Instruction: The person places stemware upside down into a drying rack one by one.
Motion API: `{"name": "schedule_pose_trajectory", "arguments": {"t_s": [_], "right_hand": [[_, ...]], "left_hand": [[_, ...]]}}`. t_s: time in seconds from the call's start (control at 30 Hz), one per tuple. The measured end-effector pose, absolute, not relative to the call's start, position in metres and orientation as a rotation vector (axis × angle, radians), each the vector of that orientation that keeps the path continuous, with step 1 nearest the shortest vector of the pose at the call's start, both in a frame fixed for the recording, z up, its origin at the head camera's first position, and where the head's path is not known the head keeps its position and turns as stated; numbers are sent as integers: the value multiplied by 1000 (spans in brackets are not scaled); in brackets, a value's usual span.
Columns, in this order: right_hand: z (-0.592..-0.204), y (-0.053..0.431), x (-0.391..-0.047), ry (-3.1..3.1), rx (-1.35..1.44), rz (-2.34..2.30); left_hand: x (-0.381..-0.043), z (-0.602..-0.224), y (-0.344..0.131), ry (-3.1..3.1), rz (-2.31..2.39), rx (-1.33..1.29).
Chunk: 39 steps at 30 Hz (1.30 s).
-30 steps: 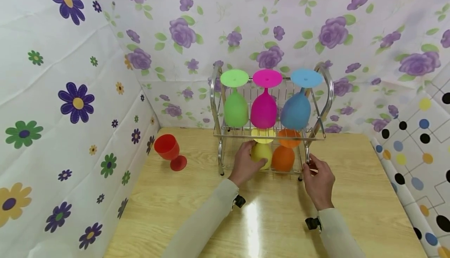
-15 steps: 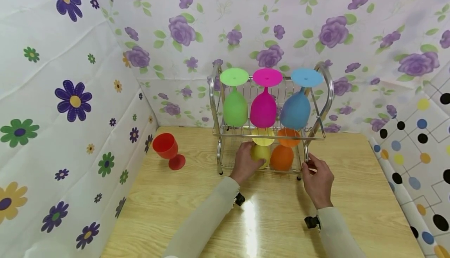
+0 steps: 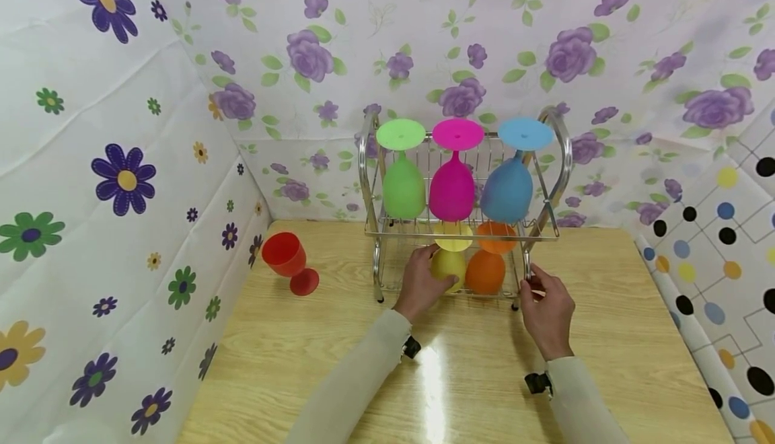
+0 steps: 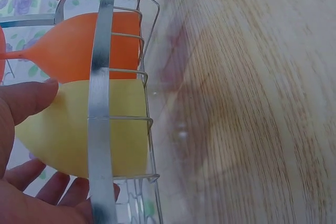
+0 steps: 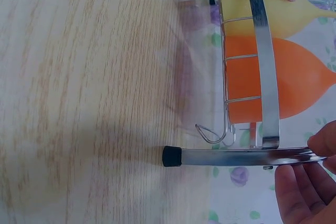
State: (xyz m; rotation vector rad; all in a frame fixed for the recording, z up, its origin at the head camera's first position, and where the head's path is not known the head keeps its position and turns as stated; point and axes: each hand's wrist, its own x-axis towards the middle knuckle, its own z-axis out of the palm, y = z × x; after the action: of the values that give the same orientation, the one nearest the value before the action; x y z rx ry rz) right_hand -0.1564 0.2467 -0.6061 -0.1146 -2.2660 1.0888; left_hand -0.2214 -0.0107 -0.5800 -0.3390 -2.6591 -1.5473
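Observation:
A two-tier metal dish rack (image 3: 460, 235) stands at the back of the table. On its lower tier a yellow goblet (image 3: 449, 269) sits upside down, and my left hand (image 3: 419, 284) grips its bowl, thumb on the near side. An orange goblet (image 3: 486, 272), also inverted, stands just right of the yellow one. My right hand (image 3: 549, 311) pinches the rack's right front leg, seen close in the right wrist view as a metal leg (image 5: 236, 157) with a black foot. The left wrist view shows the yellow bowl (image 4: 63, 124) behind the rack's front rail.
Green (image 3: 403, 188), magenta (image 3: 452, 190) and blue (image 3: 508, 190) goblets stand inverted on the upper tier. A red goblet (image 3: 284, 255) stands upright on the wooden table (image 3: 290, 350), left of the rack. Flowered cloth (image 3: 339, 94) hangs behind; patterned cloths flank both sides.
Both hands keep their places on the yellow goblet and the rack leg. The goblets and rack stay put; only the head view shifts slightly.

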Motion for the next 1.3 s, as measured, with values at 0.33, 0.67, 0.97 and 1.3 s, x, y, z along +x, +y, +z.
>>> {"name": "schedule_pose_trajectory", "arguments": {"t_s": [0.33,0.67,0.97,1.3], "right_hand": [[-605,245,-156,-2267,-118,1096],[-606,246,-157,-2259,-117,1103],[-607,245,-157,-2266,-127,1109],[-607,245,-157,-2264,-134,1114]], "left_hand": [[-199,-567,-28,-2570,-1650,-312],[-171,-547,-60,-2432,-1627,-269],[-150,-538,-92,-2258,-1630,-200],[-135,-529,-132,-2135,-1592,24]]}}
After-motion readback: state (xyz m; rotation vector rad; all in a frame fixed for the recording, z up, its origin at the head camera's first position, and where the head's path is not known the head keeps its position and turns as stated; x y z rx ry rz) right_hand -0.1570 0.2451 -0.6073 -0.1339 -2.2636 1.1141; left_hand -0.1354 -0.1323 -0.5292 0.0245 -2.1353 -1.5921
